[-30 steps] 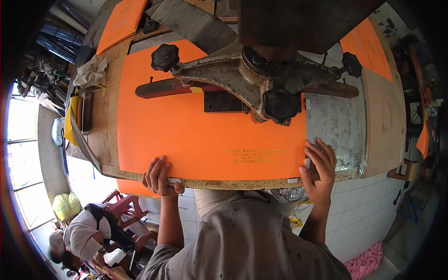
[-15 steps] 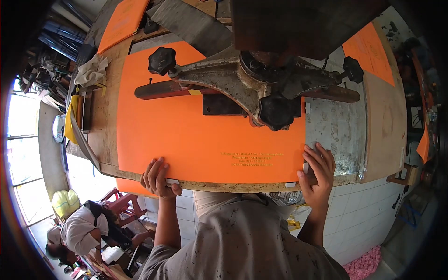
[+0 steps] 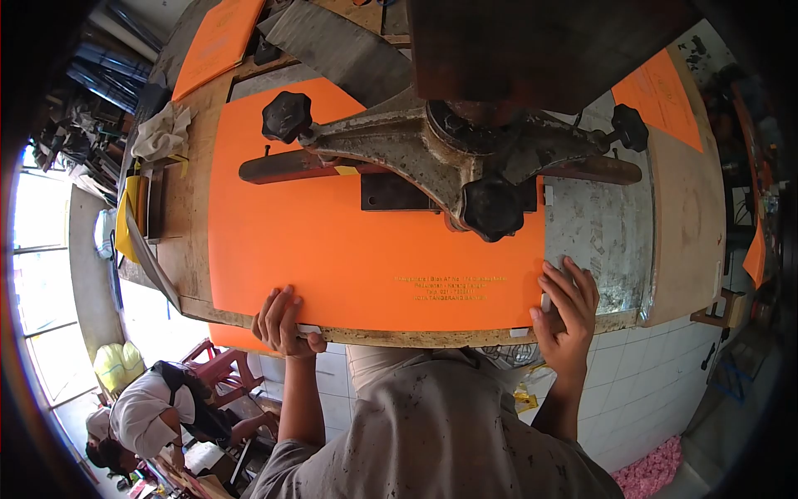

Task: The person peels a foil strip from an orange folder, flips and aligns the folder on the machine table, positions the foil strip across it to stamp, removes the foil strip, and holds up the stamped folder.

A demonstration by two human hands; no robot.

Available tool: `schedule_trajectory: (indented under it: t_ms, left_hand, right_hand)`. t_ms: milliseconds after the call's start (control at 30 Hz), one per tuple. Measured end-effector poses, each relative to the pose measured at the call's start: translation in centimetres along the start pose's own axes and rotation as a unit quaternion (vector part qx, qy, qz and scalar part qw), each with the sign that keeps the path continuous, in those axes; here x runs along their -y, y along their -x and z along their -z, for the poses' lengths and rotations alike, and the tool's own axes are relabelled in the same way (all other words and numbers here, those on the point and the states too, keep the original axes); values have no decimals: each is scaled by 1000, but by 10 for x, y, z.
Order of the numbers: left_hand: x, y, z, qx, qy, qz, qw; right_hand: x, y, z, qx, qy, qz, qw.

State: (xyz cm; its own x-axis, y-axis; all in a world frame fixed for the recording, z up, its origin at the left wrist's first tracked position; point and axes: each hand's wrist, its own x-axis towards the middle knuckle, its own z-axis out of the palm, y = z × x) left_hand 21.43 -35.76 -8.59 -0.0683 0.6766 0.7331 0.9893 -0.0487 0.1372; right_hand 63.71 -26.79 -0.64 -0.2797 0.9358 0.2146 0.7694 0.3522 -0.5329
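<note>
Lying flat across the centre of the frame, the orange sheet (image 3: 291,249) carries gold lettering (image 3: 449,289) toward its lower right. My left hand (image 3: 287,323) is half curled at its lower-left edge, fingertips on it; I cannot tell whether the thumb pinches it. My right hand (image 3: 569,316) sits loosely open at the lower-right corner, touching the edge. A metal press head (image 3: 403,154) spans the sheet's upper part. At lower left, a person (image 3: 150,407) bends forward.
</note>
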Motion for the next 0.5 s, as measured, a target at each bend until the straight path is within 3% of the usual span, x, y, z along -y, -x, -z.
schedule_trajectory:
  t_ms: [500]
  left_hand:
    - [-1, -1, -1, -6, 3, 1, 1000]
  right_hand:
    - [-1, 1, 1, 6, 5, 9, 1000]
